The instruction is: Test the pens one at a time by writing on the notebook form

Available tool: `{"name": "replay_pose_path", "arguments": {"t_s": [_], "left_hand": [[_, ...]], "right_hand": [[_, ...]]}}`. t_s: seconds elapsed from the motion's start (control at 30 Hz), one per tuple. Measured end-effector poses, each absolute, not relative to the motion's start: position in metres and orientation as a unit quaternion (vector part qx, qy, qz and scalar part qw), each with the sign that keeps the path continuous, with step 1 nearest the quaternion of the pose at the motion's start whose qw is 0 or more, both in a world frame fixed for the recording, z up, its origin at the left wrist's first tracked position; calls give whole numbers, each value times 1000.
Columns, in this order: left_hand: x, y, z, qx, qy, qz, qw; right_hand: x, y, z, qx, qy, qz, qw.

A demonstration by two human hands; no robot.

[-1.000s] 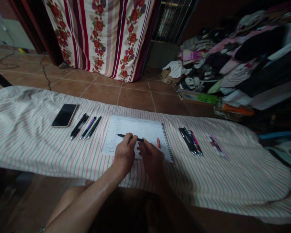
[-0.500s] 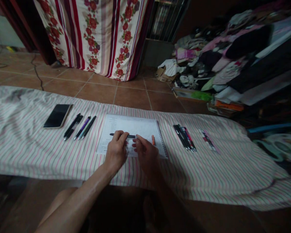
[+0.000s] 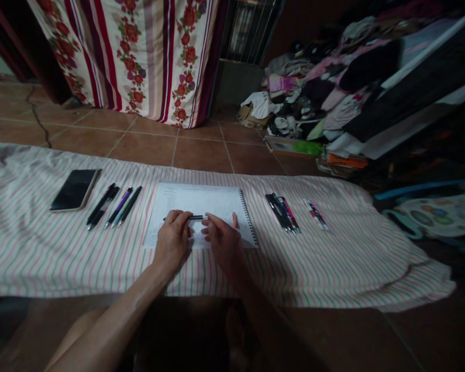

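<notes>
Over an open spiral notebook (image 3: 217,199), my left hand (image 3: 173,235) is closed on the barrel of a dark pen (image 3: 196,217). My right hand (image 3: 222,240) pinches the pen's tip end between thumb and finger, its other fingers curled below. The pen lies level across the page, between both hands. A small orange piece (image 3: 234,219), too small to name surely, rests on the notebook just right of my right hand, near the spiral binding.
Left on the striped cloth (image 3: 112,263) lie a phone (image 3: 75,189) and several pens (image 3: 118,206). To the right are more pens (image 3: 282,213) and a slim pink-and-white packet (image 3: 318,214). Beyond stand a flowered curtain (image 3: 151,62) and a clothes heap (image 3: 321,88).
The view has shifted, so the scene sits farther left in the frame. Both hands keep hold of the pen over the notebook, with little visible change in grip.
</notes>
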State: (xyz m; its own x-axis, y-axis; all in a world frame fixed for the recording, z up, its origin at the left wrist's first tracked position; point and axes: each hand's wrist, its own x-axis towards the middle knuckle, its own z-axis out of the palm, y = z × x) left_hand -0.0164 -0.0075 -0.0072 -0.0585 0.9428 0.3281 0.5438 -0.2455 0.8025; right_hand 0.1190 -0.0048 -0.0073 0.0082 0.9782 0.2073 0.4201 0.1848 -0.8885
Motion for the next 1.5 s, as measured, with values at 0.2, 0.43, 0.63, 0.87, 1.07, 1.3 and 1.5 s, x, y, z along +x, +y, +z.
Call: {"name": "replay_pose_path", "arguments": {"t_s": [0.2, 0.43, 0.63, 0.87, 1.07, 1.3, 1.5], "left_hand": [[-16, -8, -6, 654, 569, 450, 215], [-15, -9, -6, 657, 580, 433, 210], [-15, -9, -8, 665, 581, 417, 214], [-16, -9, -8, 670, 579, 414, 211], [-17, -8, -9, 669, 572, 423, 217], [-20, -7, -9, 673, 571, 430, 191], [-20, -7, -6, 683, 581, 409, 168]], "right_hand": [[124, -3, -3, -547, -719, 167, 394], [127, 1, 1, -548, -763, 76, 334], [130, 5, -1, -558, -743, 98, 356], [133, 7, 1, -571, -746, 96, 329], [137, 9, 3, -571, -745, 95, 332], [181, 29, 8, -649, -680, 61, 334], [202, 38, 3, -715, -650, 59, 252]]}}
